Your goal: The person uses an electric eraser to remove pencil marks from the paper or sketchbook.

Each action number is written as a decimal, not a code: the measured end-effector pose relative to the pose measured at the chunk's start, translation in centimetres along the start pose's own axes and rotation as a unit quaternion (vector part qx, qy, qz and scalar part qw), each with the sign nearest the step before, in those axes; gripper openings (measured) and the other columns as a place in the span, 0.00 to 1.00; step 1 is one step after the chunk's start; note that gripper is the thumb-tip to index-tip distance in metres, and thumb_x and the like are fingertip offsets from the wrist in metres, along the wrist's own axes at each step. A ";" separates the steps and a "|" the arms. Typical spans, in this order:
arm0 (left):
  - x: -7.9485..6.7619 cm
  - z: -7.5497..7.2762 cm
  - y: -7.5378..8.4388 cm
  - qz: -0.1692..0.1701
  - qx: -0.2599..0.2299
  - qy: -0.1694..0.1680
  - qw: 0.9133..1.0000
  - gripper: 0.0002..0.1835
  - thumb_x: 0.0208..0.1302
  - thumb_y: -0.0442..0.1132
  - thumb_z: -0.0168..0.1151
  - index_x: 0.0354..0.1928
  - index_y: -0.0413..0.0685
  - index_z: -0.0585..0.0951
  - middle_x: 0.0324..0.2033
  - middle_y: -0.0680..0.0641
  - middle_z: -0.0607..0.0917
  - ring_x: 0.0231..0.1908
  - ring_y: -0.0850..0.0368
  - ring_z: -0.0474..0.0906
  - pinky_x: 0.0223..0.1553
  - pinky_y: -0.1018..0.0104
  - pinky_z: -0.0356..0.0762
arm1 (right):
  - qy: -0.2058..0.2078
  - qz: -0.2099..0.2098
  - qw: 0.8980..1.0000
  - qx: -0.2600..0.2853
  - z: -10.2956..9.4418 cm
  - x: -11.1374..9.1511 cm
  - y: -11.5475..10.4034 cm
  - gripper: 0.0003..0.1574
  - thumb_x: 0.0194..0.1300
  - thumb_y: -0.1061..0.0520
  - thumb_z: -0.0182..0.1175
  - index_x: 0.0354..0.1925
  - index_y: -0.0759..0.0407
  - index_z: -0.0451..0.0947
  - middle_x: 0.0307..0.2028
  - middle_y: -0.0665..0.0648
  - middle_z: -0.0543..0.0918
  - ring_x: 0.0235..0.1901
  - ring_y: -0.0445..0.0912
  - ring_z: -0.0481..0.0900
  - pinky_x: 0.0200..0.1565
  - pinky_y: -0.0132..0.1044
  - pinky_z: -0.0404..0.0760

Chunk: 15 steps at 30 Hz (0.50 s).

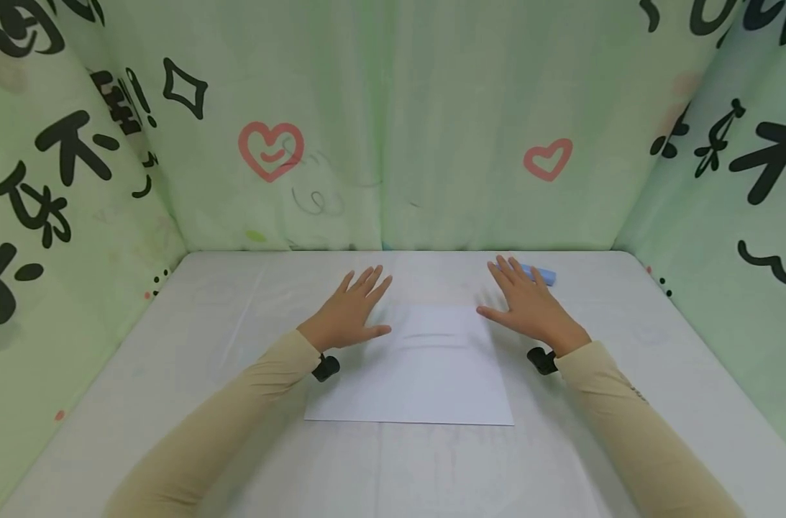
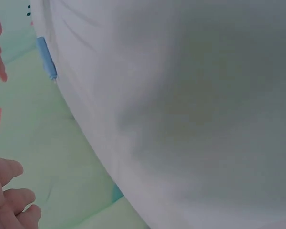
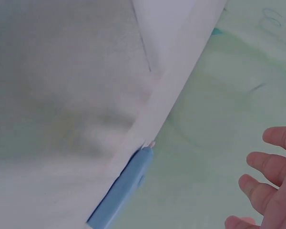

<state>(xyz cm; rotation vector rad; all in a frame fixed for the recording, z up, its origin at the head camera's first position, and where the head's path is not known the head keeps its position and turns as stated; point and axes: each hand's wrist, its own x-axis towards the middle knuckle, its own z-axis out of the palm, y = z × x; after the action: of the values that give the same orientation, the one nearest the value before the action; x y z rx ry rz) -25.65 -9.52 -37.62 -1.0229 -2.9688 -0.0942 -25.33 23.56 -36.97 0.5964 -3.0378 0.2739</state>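
A white-topped table [image 1: 140, 403] fills the lower half of the frame inside a booth-like work space, screened at left, back and right by pale green curtains [image 1: 457, 194]. Black lettering [image 1: 67, 155] marks both side panels; a smiling red heart [image 1: 272, 156] sits upper left. The wider building cannot be told.

From above the near side, the head view faces forward and down across the desk [image 1: 431, 467] to the far green cloth [image 1: 444, 194], while both wrist views, closer and steeply tilted, share the desk's far edge [image 1: 431, 252] and the blue stick-shaped object [image 3: 121, 191] at far right.
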 end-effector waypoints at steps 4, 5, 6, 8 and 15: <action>-1.0 0.5 -0.2 0.035 0.018 -0.015 0.999 0.45 0.64 0.61 0.52 0.74 0.46 0.47 0.74 0.41 0.46 0.74 0.47 0.41 0.73 0.46 0.38 | 0.001 -0.008 1.000 0.002 0.2 -0.3 0.7 0.53 0.65 0.34 0.51 0.73 0.63 0.44 0.73 0.67 0.47 0.73 0.62 0.41 0.69 0.63 0.39; -1.2 0.6 -0.3 0.045 0.022 -0.016 0.999 0.45 0.64 0.60 0.52 0.74 0.45 0.48 0.74 0.41 0.47 0.74 0.46 0.42 0.73 0.47 0.39 | 0.002 -0.011 1.000 0.004 0.1 -0.4 0.8 0.53 0.65 0.34 0.51 0.73 0.63 0.45 0.73 0.67 0.47 0.73 0.62 0.42 0.68 0.64 0.40; -1.5 0.7 -0.3 0.055 0.022 -0.018 0.998 0.44 0.64 0.60 0.53 0.74 0.45 0.49 0.74 0.41 0.48 0.74 0.46 0.42 0.73 0.47 0.39 | 0.003 -0.015 1.000 0.005 0.1 -0.4 1.0 0.52 0.66 0.35 0.51 0.73 0.62 0.45 0.73 0.67 0.47 0.73 0.62 0.42 0.68 0.64 0.40; -2.0 1.0 -0.5 0.073 0.030 -0.018 0.997 0.44 0.64 0.60 0.54 0.73 0.44 0.51 0.73 0.41 0.50 0.74 0.46 0.44 0.73 0.47 0.40 | 0.009 -0.024 1.000 0.005 0.1 -0.5 1.4 0.50 0.66 0.36 0.51 0.73 0.62 0.46 0.72 0.67 0.49 0.72 0.62 0.44 0.68 0.63 0.42; -3.5 2.1 -1.2 0.097 0.057 -0.044 0.993 0.43 0.63 0.60 0.53 0.72 0.44 0.54 0.73 0.41 0.52 0.73 0.46 0.48 0.73 0.48 0.42 | 0.056 -0.069 0.996 -0.006 0.3 -0.9 3.1 0.42 0.66 0.45 0.55 0.69 0.63 0.56 0.69 0.67 0.59 0.69 0.63 0.55 0.66 0.62 0.52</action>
<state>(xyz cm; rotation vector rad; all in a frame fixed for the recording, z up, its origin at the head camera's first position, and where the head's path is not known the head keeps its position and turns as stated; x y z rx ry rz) -23.56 -12.48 -39.83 -1.3248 -2.8904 0.1211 -25.68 26.67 -37.85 0.7599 -2.8732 0.2728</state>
